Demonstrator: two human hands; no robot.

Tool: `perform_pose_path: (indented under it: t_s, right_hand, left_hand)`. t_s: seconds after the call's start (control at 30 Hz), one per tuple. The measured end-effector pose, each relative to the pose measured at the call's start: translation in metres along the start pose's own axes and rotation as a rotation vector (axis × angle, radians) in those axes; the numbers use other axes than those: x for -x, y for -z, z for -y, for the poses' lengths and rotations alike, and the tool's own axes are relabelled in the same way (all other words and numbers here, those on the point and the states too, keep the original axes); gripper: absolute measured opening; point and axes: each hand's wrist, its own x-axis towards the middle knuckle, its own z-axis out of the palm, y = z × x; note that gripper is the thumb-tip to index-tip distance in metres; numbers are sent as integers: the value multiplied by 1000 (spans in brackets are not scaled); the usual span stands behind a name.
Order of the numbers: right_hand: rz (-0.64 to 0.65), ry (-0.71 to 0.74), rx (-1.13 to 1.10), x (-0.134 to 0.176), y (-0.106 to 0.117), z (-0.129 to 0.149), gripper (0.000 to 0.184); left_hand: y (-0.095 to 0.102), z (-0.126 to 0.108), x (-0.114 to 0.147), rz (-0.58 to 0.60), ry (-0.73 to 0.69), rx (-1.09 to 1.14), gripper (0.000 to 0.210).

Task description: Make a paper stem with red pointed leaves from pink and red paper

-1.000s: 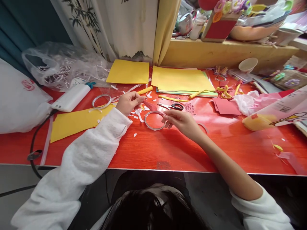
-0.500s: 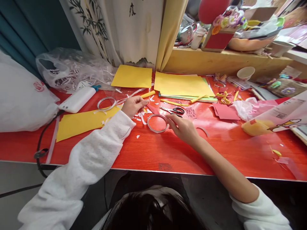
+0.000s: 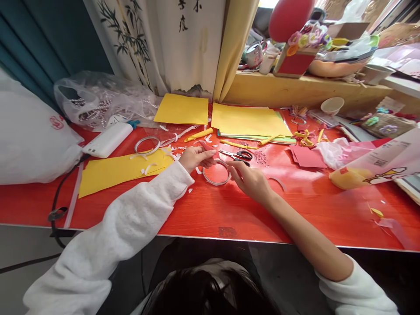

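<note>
My left hand [image 3: 199, 158] is closed in a pinch on a small piece of red paper [image 3: 210, 150], whose pointed end sticks up past the fingers. My right hand [image 3: 251, 178] grips the right edge of a thin roll of tape [image 3: 217, 183], its ring tilted up near the tabletop. The two hands are close together, with the ring between them. Just behind my right fingers lie scissors [image 3: 243, 155] with black handles. White paper scraps [image 3: 190, 190] are scattered around my left hand.
Yellow sheets [image 3: 249, 118] are stacked at the back, and cut yellow paper [image 3: 114, 173] lies left. A second tape roll [image 3: 147, 145] and a white power bank [image 3: 107, 140] are there too. Red paper squares [image 3: 307, 156] and a clear cup [image 3: 370, 164] stand right.
My left hand has moved right, towards the tape roll, and now holds the red paper that was lying by its fingertips. My right hand stays on the roll. The view has shifted slightly.
</note>
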Motion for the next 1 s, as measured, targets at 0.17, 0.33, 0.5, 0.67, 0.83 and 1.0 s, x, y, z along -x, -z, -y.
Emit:
perform_pose_path:
  t_s: [0.17, 0.33, 0.5, 0.67, 0.83, 1.0]
  right_hand:
    - [-9, 51, -11, 0, 0, -6, 27]
    - [74, -79, -267, 1, -1, -2, 20]
    - [173, -306, -725, -4, 4, 8, 33]
    - [242, -458, -1037, -10, 8, 9, 32]
    - [280, -475, -1147, -11, 5, 5, 34]
    - [308, -455, -1192, -10, 0, 3, 34]
  left_hand:
    - [-4, 4, 0, 75, 38, 111, 23]
    - [-7, 13, -1, 108, 17, 107, 27]
    - [-3, 11, -2, 21, -92, 18, 24]
    - [-3, 3, 2, 10, -212, -65, 27]
    - [-7, 2, 4, 118, -222, -103, 35]
    - [-9, 8, 1, 170, -211, -131, 42]
